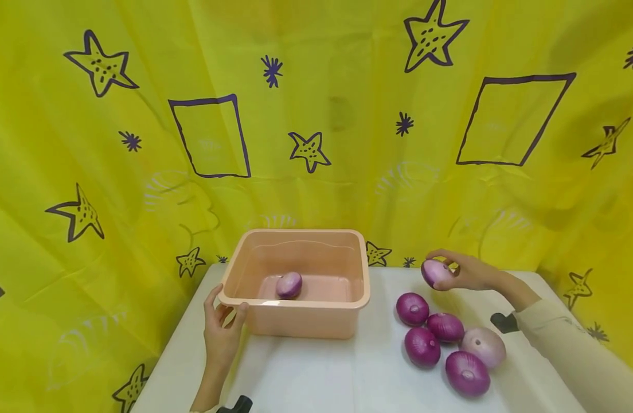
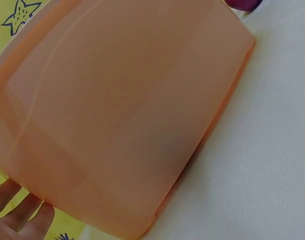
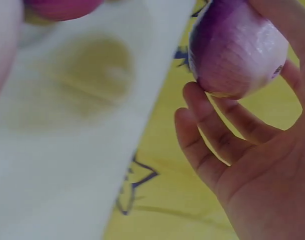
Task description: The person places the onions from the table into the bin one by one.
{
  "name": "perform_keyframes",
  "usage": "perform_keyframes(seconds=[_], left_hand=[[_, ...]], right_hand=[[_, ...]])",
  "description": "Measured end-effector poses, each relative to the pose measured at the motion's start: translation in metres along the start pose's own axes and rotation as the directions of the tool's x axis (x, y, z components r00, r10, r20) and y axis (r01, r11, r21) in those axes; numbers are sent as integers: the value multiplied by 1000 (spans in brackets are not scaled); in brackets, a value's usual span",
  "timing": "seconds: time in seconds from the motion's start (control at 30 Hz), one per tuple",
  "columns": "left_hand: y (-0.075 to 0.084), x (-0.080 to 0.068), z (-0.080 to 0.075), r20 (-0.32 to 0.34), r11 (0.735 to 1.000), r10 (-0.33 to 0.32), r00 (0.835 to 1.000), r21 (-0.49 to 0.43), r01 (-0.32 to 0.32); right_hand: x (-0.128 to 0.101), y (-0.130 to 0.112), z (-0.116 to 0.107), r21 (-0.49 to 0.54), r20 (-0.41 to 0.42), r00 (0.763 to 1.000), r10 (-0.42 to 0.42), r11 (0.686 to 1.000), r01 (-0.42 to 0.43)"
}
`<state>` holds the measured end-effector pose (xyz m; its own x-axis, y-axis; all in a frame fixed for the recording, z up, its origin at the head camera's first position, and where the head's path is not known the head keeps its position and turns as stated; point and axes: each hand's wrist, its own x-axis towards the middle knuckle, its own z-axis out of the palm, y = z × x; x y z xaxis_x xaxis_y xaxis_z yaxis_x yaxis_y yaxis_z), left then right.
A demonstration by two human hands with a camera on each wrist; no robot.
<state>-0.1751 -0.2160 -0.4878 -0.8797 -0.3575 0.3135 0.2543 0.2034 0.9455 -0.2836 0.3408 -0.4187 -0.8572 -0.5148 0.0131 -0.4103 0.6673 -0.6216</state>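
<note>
My right hand (image 1: 468,272) holds a red onion (image 1: 436,274) between thumb and fingers, raised over the far right part of the table. In the right wrist view this onion (image 3: 237,50) shows purple skin fading to pale, with the fingers curved under it. My left hand (image 1: 222,332) grips the near left corner of a peach plastic basin (image 1: 301,319), thumb at the front and fingers at the side. The left wrist view shows the basin's wall (image 2: 122,110) close up. One red onion (image 1: 289,285) lies inside the basin.
Several more red onions (image 1: 422,347) sit in a cluster on the white table (image 1: 316,373), right of the basin; one of them, paler than the others (image 1: 483,347), is at the right. A yellow curtain (image 1: 337,195) with drawn stars hangs behind the table.
</note>
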Motion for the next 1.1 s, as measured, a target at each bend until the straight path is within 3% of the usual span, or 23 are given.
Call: perform_keyframes(seconds=[0.33,0.53,0.8,1.1], left_hand=[[1,0,-2,20,1000,11,1000,24,-11],[3,-2,-2,19,1000,9,1000,19,-10],[4,-2,-2,19,1000,3,1000,26,-3],[5,-2,-2,23,1000,4,1000,18,-5]], right_hand=[[16,-50,-29,-16,-102,993,-64,998,62],[28,-75,-38,-27,-123,990,-69,997,66],[59,-105,-32,-23,-95,988,-122,992,121],[107,-149,-11,11,-15,982,-186,982,186]])
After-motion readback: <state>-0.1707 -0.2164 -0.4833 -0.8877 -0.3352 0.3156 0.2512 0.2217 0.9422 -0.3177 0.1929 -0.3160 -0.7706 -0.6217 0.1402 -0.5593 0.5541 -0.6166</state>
